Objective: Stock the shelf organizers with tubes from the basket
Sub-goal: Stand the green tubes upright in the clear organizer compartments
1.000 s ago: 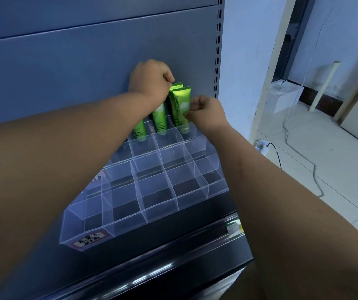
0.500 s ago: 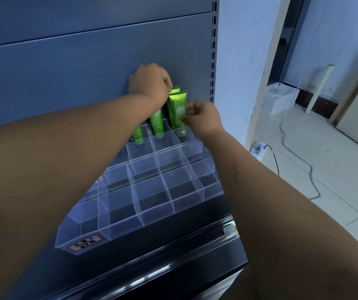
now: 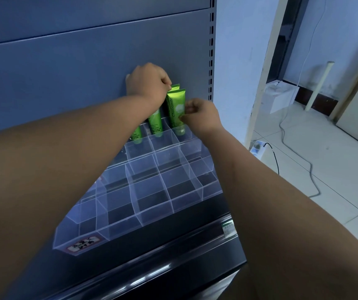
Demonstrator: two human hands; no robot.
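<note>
Green tubes (image 3: pixel 175 107): four. White box (image 3: pixel 281 97): one. Power strip (image 3: pixel 258 147): one.

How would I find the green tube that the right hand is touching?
Find the clear organizer against the blue-grey back panel; green tubes stand in its back row. The Chamomile tube is the rightmost, in front of another tube. Only it has the right hand pinching its edge and its name fully showing.

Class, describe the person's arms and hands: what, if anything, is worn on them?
Nothing worn shows. The left arm and right arm are bare to the picture's edge, without sleeves. The left hand and right hand are ungloved, with no watch or bracelet at either wrist. Rings cannot be ruled out, since parts of both hands are hidden.
</note>
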